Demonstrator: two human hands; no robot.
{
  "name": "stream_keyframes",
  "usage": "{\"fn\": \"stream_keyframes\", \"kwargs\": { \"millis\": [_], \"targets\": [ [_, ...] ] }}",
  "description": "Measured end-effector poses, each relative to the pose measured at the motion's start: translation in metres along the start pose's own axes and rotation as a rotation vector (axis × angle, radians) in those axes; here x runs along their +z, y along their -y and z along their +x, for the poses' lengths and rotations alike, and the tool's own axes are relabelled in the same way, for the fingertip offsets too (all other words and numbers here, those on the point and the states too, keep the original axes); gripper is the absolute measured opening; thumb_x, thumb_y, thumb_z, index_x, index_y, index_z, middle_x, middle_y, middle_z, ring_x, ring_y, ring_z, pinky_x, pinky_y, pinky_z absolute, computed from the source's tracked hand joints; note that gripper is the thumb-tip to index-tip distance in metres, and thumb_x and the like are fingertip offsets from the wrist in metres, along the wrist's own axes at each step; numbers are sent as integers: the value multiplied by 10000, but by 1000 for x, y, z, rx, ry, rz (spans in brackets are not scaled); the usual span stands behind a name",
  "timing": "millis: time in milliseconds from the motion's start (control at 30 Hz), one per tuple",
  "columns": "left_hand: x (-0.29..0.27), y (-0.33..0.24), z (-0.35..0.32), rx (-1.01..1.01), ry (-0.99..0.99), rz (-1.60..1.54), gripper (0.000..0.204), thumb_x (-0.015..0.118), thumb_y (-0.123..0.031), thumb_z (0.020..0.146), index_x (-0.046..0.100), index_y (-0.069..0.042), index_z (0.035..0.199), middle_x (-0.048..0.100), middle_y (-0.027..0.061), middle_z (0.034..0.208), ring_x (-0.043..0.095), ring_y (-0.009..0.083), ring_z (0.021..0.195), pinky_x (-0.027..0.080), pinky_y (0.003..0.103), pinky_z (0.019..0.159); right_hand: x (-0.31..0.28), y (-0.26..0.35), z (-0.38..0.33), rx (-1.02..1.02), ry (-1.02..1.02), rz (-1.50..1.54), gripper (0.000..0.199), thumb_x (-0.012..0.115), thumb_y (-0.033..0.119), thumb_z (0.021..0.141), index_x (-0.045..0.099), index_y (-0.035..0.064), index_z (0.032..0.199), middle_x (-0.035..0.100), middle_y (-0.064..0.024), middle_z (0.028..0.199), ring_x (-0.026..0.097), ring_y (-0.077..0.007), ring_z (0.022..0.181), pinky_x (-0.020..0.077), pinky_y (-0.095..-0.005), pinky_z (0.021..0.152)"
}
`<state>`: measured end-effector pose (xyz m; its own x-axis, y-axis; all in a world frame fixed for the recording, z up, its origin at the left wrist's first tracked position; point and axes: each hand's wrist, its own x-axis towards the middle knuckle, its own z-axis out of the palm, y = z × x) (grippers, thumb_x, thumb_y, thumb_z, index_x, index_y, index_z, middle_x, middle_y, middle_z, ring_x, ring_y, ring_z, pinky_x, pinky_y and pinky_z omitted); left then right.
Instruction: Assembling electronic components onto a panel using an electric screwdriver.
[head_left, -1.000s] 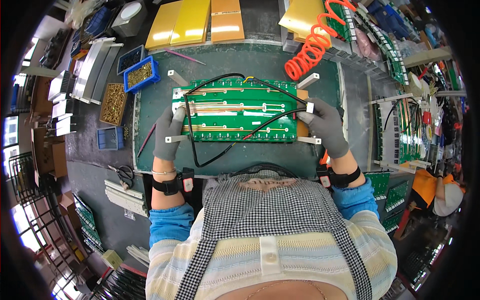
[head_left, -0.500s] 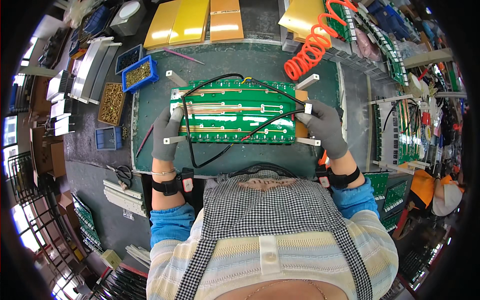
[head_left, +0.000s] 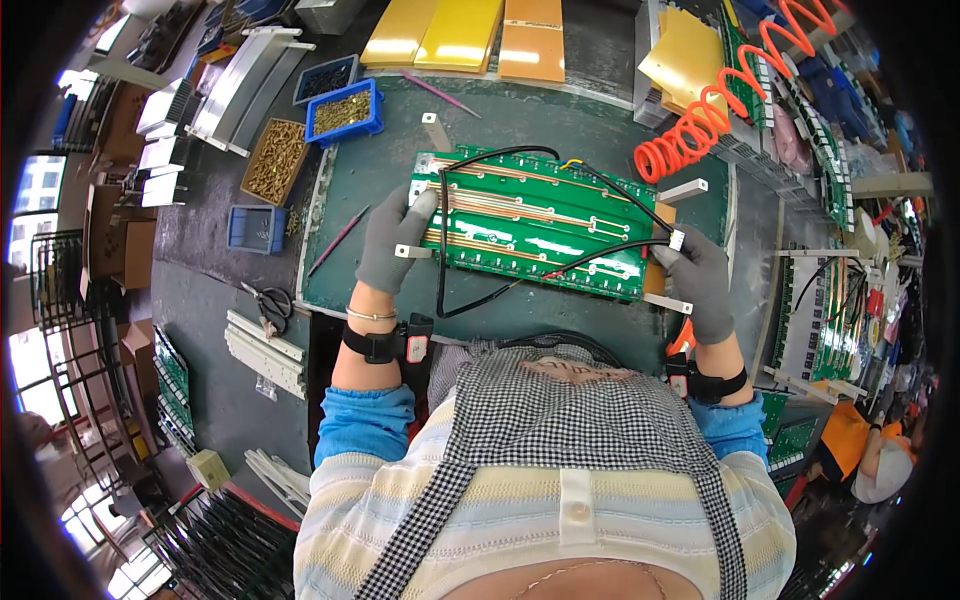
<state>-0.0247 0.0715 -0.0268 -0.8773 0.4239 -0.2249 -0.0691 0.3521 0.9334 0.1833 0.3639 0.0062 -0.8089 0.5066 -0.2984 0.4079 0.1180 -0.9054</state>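
A long green circuit board with copper-coloured strips lies between my gloved hands, sloping down toward the right. My left hand is closed on its left end, thumb on top. At the right end, my right hand is closed round the edge, its fingertips against a white connector. From that connector a black cable loops over the board and past its left side. Pale posts stick out near the board's corners. A brown piece shows at the right end.
On the left stand a blue bin of small brass-coloured parts, a box of screws and a blue bin. Scissors lie nearer me. Yellow sheets lie at the back. A coiled orange hose hangs at back right.
The whole view has shifted and tilted, so bench and board appear farther right and the board slopes more. Both hands keep their hold on the board's ends.
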Motion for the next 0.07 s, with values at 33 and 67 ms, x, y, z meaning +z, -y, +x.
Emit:
{"fn": "stream_keyframes", "kwargs": {
  "millis": [33, 67],
  "targets": [
    [-1, 1, -1, -25, 12, -11, 336, 562, -299, 873, 607, 4, 1012, 613, 31, 817, 514, 81, 734, 426, 250, 659, 0, -2, 1, -19, 1, 26, 248, 579, 60, 783, 638, -6, 1015, 625, -15, 836, 544, -60, 741, 436, -206, 661],
    [-1, 1, -1, -8, 11, -44, 344, 567, -290, 871, 604, 6, 1043, 623, 45, 841, 524, 84, 747, 431, 251, 675, 2, -4, 2, -37, 3, 52, 254, 577, 60, 783, 638, 1, 1023, 627, -16, 847, 543, -59, 748, 437, -202, 672]
  ]
}}
